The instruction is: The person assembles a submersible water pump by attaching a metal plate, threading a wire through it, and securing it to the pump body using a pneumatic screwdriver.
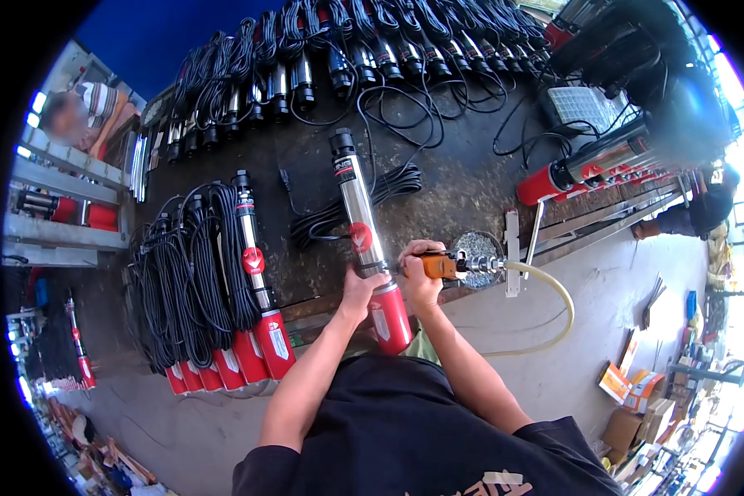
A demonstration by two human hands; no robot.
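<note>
A submersible pump (366, 207) with a steel tube, black top and red lower end lies before me, its red end jutting past the table's near edge. My left hand (359, 291) is wrapped round it just above the red part. In my right hand (422, 279) is an orange air-driven power tool (441, 265), held sideways with its front end at the pump's black collar. Whether the tip touches a fastener is hidden. A pale air hose (569, 307) runs from the tool's rear. Beside the pump lies a coiled black cable (326, 223) with a plug.
Several red-ended pumps with cable bundles (194, 281) stand in a row at left. More steel pumps and cables (306, 78) line the table's (471, 157) far side. Another pump row (608, 161) lies at right. A person (91, 116) sits far left; another (711, 202) is at right.
</note>
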